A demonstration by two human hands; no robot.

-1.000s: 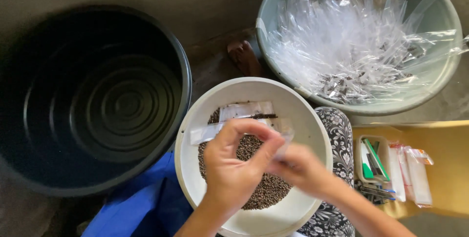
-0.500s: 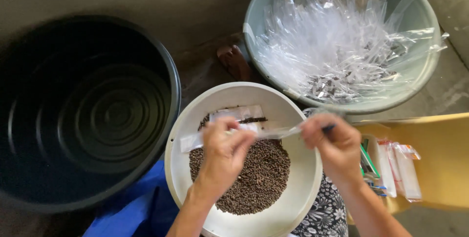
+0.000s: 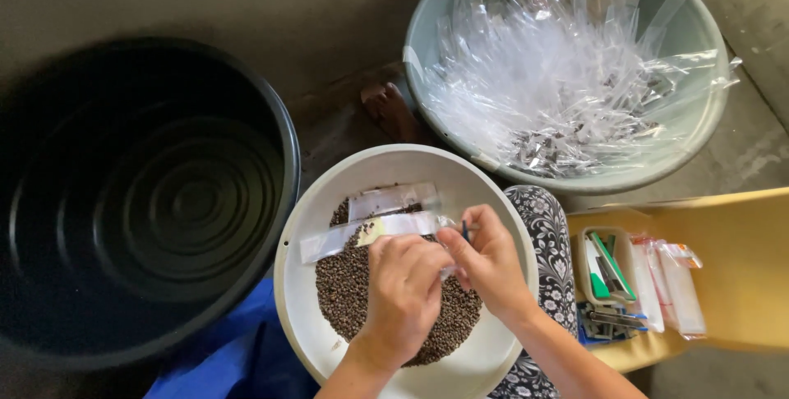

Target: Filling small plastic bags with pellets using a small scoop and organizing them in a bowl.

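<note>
A white bowl (image 3: 306, 300) sits in front of me, holding a heap of small dark brown seeds (image 3: 349, 288). My left hand (image 3: 404, 292) hovers over the seeds and pinches a narrow clear plastic sachet (image 3: 362, 233) that stretches out to the left. My right hand (image 3: 491, 263) meets it from the right, fingers closed on the sachet's end and on a thin dark stick. A second clear sachet (image 3: 393, 198) lies on the seeds just behind.
A large black tub (image 3: 140, 202) stands at the left. A grey-green basin (image 3: 707, 132) full of clear plastic sachets sits at the back right. A yellow surface (image 3: 740, 267) at the right carries a small tray of tools and packets. Blue cloth (image 3: 230, 358) lies below.
My right hand swung out to the right with the sachet stretched between both hands, then came back in to meet my left hand over the seeds.
</note>
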